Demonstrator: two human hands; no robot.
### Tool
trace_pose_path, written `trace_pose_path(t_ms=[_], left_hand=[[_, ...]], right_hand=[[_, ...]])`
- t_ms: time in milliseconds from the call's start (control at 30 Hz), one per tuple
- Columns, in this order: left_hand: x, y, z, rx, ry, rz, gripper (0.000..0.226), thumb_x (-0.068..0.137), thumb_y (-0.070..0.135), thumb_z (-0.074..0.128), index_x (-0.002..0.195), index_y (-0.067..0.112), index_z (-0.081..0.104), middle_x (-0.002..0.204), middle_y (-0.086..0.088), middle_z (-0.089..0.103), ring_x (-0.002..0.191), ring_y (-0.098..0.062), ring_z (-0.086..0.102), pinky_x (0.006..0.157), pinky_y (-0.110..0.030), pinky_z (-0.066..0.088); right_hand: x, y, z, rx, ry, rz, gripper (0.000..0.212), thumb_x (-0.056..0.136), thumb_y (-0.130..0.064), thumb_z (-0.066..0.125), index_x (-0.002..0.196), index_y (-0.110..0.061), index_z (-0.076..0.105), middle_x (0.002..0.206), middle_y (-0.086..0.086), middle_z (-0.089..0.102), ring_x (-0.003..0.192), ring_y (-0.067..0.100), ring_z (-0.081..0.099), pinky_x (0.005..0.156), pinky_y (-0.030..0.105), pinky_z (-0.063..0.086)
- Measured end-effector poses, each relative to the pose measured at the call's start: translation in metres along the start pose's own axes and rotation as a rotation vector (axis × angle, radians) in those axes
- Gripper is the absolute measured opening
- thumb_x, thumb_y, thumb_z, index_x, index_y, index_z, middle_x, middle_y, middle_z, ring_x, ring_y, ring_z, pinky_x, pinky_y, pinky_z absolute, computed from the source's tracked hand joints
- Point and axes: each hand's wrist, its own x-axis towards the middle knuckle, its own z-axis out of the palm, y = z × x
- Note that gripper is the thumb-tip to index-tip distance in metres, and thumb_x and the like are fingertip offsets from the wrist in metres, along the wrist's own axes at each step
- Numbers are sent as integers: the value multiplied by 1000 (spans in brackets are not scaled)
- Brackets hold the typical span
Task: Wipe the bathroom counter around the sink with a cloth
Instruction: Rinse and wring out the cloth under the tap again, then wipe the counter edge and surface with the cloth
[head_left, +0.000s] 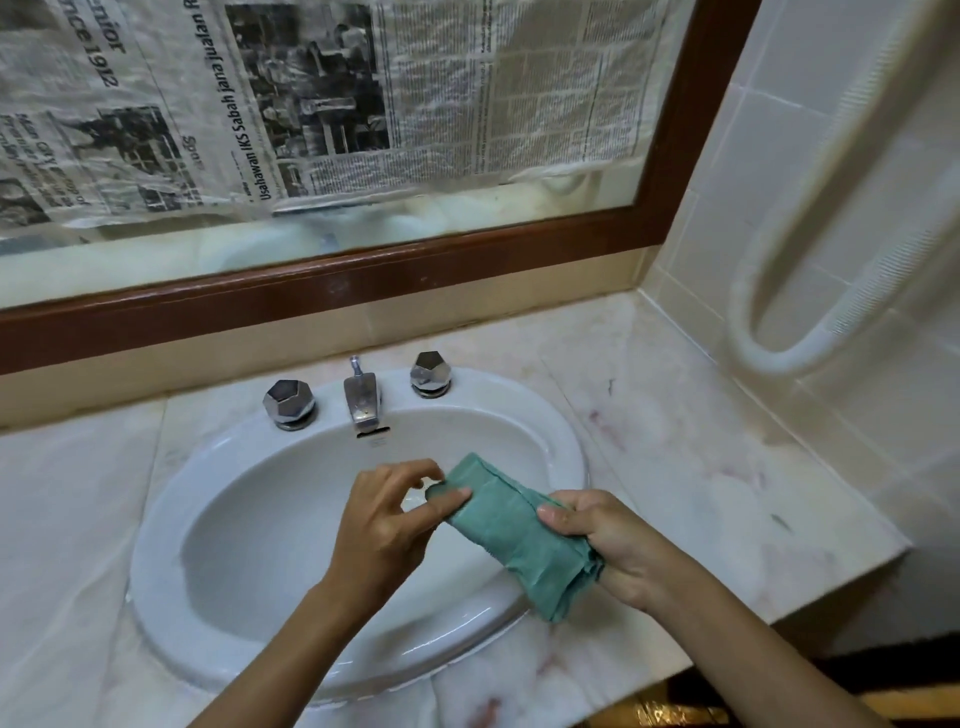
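Folded green cloth (511, 535) held above white oval sink (156, 561) in marble counter (701, 441).

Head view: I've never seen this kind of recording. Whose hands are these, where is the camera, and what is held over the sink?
No machine here: a person wears a wide-angle camera on the head, looking down at their own hands. The left hand pinches one end of a folded green cloth; the right hand grips the other. They hold it above a white sink set in a marble counter, with a faucet between two knobs. Behind is a mirror covered with newspaper.
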Motion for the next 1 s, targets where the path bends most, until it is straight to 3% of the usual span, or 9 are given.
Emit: trace_pose_path(t_ms=[67,167,333,400,500,667,800,900,1000], left_hand=[[-8,17,17,-47,-84,-154,33,86,20,66,115,35,67,120,-6,59,89,-24,58,73,-35,40],[-19,47,40,-174,-223,-364,37,85,28,60,120,31,68,130,-1,53,93,-19,59,74,-34,47],[-18,81,69,-277,-414,-565,49,81,36,53,128,27,62,134,6,47,100,-14,58,79,-42,54],[-9,88,80,-286,-447,-586,50,81,31,56,130,26,60,137,5,44,106,-15,56,87,-40,51],[6,95,93,-305,-483,-615,52,85,26,59,136,24,55,144,5,38,119,-16,49,98,-34,45],[25,102,120,-230,-519,-705,61,89,31,59,147,23,40,158,0,19,137,-25,36,108,-42,39],[41,109,141,-128,-610,-805,70,95,43,48,154,20,19,163,-8,1,144,-32,22,112,-42,31],[41,112,152,-86,-639,-864,67,95,46,41,152,24,16,160,-7,14,135,-32,38,103,-42,39],[38,111,158,-57,-653,-868,65,94,47,40,150,25,17,150,-2,29,124,-27,47,92,-38,44]], right_hand=[[-5,0,-11,-91,146,-57,13,87,-3,63,93,8,66,79,20,69,68,27,65,62,30,52],[-12,-4,-43,-512,426,-278,7,87,-5,64,83,-6,70,72,7,69,67,24,63,59,27,46],[-16,-2,-112,-1261,935,-656,35,87,5,59,120,-6,64,88,17,70,71,35,65,57,32,48],[-8,9,-136,-1475,822,-698,49,84,11,56,129,-8,58,108,20,68,86,37,67,66,36,55],[-3,21,-153,-1649,375,-294,42,98,-25,51,139,-21,48,142,6,49,125,27,48,95,28,40],[10,19,-156,-1554,608,-606,46,95,-33,36,128,-12,59,134,5,58,127,24,45,104,36,39],[42,21,-170,-1678,351,-480,56,99,-45,17,152,-27,21,160,-5,14,147,14,9,116,35,15],[53,26,-200,-1750,293,-405,62,94,-57,-1,152,-37,6,160,-15,-5,147,9,-7,117,35,5],[66,14,-231,-1774,368,-420,61,96,-57,7,152,-34,18,160,-13,7,148,17,5,115,37,7]])
